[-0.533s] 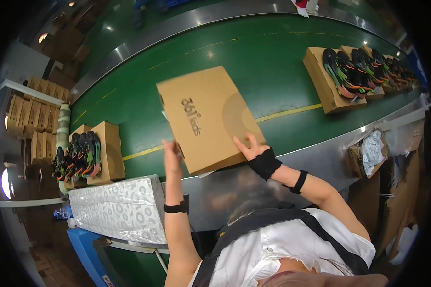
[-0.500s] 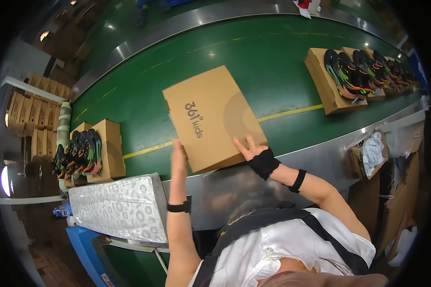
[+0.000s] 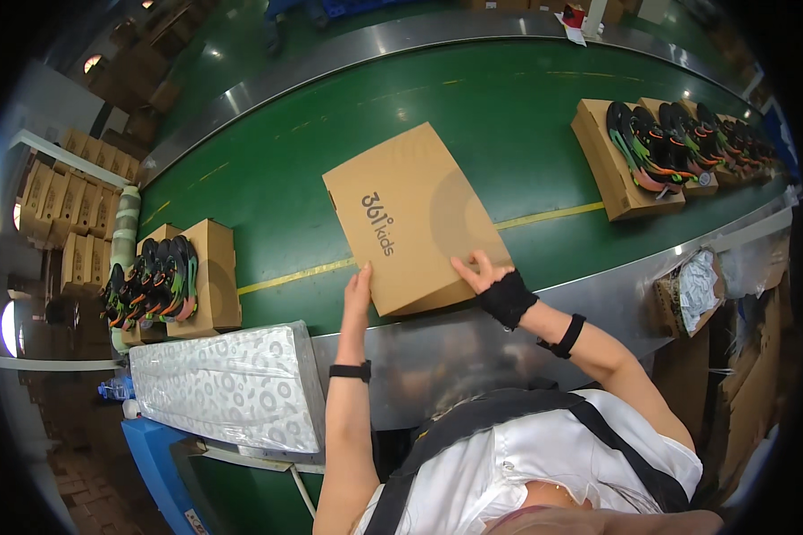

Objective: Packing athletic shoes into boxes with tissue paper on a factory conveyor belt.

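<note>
Cardboard box (image 3: 415, 218) is steadied on the green belt (image 3: 277, 223) by flat open left hand (image 3: 359, 290) and right hand (image 3: 477, 270); without a firm grasp, it could be skewed or carried off by the belt.

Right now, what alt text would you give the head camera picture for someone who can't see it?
A person's left hand and right hand rest on a closed brown cardboard box lying on a green conveyor belt. More open boxes with colourful shoes sit on the belt to the left and right, and a wrapped stack of patterned paper lies near the left hand.
</note>
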